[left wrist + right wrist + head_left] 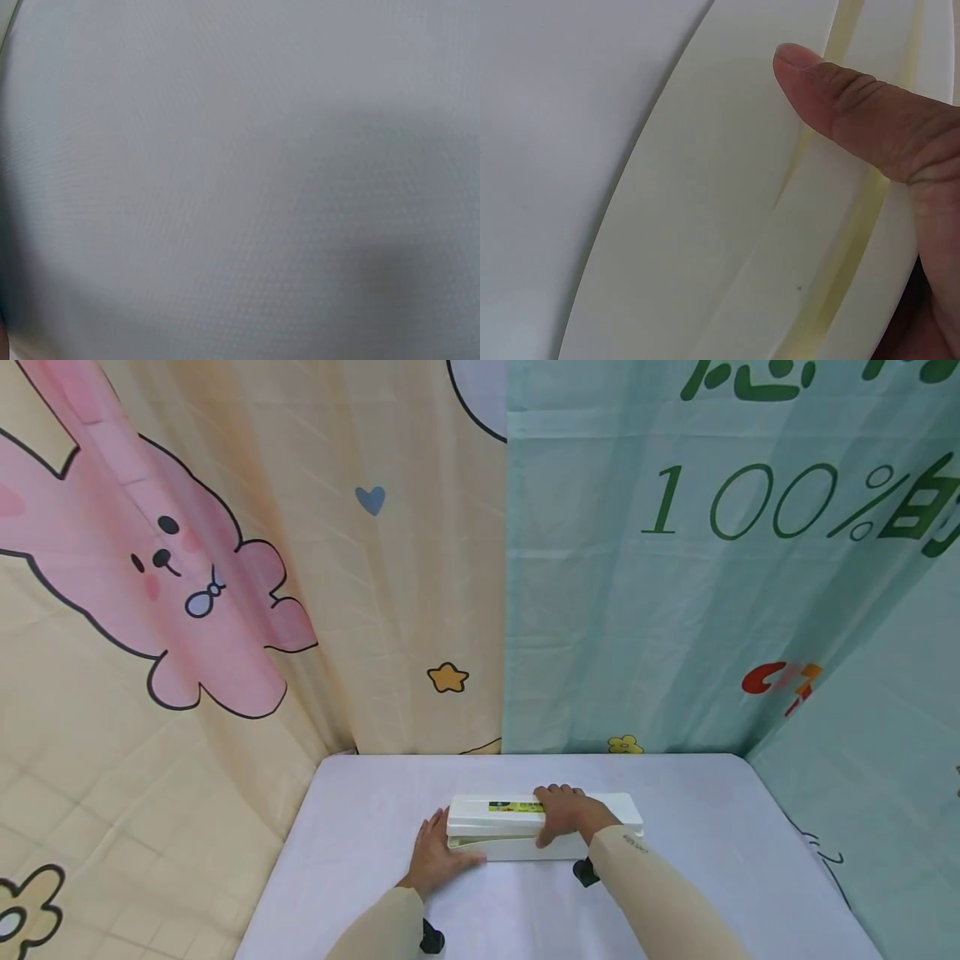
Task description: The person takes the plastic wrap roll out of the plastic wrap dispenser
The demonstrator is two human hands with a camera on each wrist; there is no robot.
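Observation:
A long white plastic box (510, 849) with a yellow-green label lies crosswise on the table in the head view. Its lid (468, 817) sits slightly raised at the front left, leaving a narrow gap above the base. My left hand (437, 856) holds the box's left end, thumb along the lower front and fingers up the side. Over the lid, right of the label, my right hand (566, 814) grips with fingers across the top and thumb down the front. The right wrist view shows that thumb (855, 105) across the seam between lid and base.
A white-covered table (360, 802) bears the box. Behind it hang a cream curtain (405, 585) and a green curtain (600, 610), both reaching the table's back edge. Mostly blurred table surface (225, 187) fills the left wrist view.

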